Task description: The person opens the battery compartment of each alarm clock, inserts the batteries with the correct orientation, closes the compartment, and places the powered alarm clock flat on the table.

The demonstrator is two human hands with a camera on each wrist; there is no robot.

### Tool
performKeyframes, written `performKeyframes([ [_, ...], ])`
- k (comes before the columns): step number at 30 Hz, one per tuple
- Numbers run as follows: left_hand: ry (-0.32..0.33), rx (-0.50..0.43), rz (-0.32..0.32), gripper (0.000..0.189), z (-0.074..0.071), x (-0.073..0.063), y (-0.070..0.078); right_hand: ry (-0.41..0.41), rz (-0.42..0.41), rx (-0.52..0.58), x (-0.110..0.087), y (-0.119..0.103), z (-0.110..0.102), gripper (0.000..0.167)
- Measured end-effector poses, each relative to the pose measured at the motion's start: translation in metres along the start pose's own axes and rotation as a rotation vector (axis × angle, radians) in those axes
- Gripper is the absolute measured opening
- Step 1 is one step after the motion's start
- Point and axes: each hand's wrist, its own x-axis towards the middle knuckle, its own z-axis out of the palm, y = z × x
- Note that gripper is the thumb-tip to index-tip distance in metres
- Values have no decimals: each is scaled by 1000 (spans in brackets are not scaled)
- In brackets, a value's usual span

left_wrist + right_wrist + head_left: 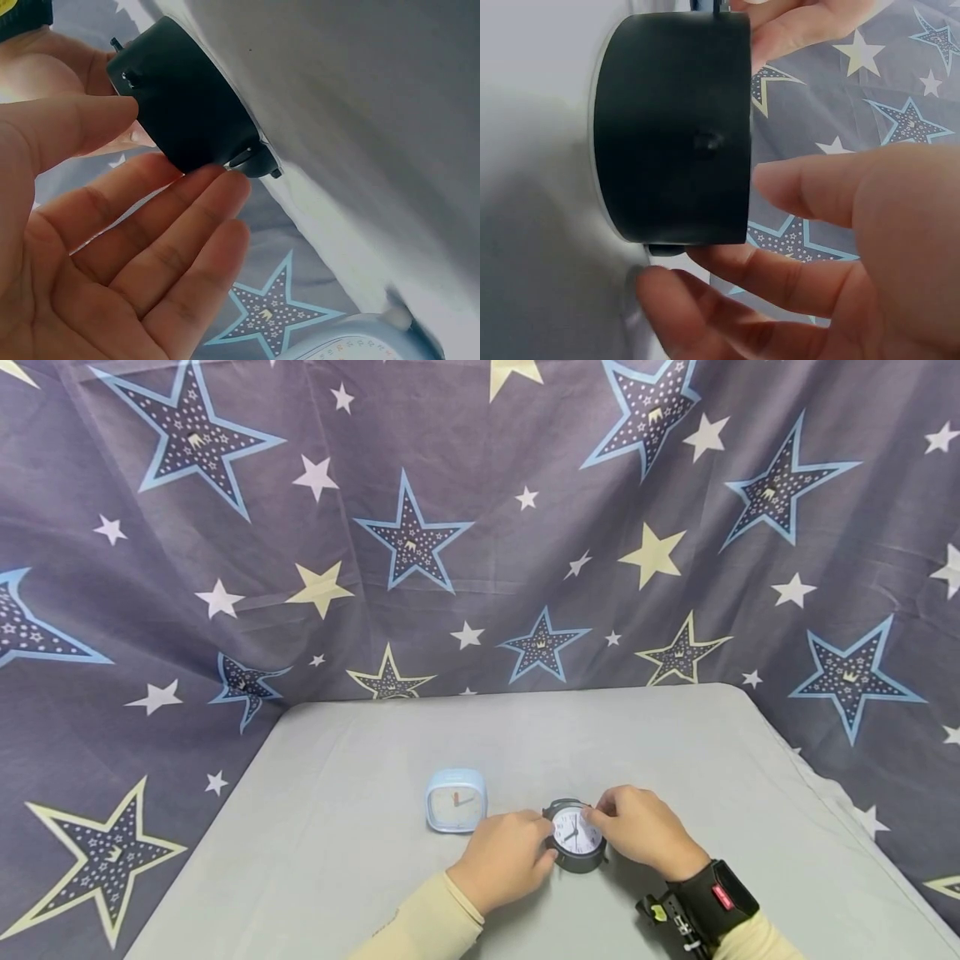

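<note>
A round black alarm clock (576,832) with a white dial lies face up, tilted towards me, on the grey-covered table. From the left, my left hand (504,858) holds its side. In the left wrist view the thumb (90,124) is at the dial-side rim and the fingertips (232,184) touch the black casing (184,90). On the opposite side my right hand (648,828) pinches the upper right edge. The right wrist view has its thumb (802,184) at the rim, with the index finger against the casing (671,127). The dial is hidden in both wrist views.
A light blue square alarm clock (456,802) stands just left of the black one, beyond my left hand. The table (360,760) ends at a dark star-patterned curtain (420,635), which also hangs along both sides.
</note>
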Motion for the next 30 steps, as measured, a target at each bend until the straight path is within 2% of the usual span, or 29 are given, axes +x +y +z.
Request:
performKeyframes([
  [7,-20,-19,-13,13,1,0,-2,-4,4,40,1,0,0,22],
  [18,-43,-53,-49,17,-1,1,-3,-3,-35,58,-1,-2,-5,14],
  [25,-34,-58,-45,24,0,2,-7,-71,8,237,0,-1,-5,15],
  [30,-46,-74,-50,32,1,3,-9,-88,-31,302,2,3,-4,15],
])
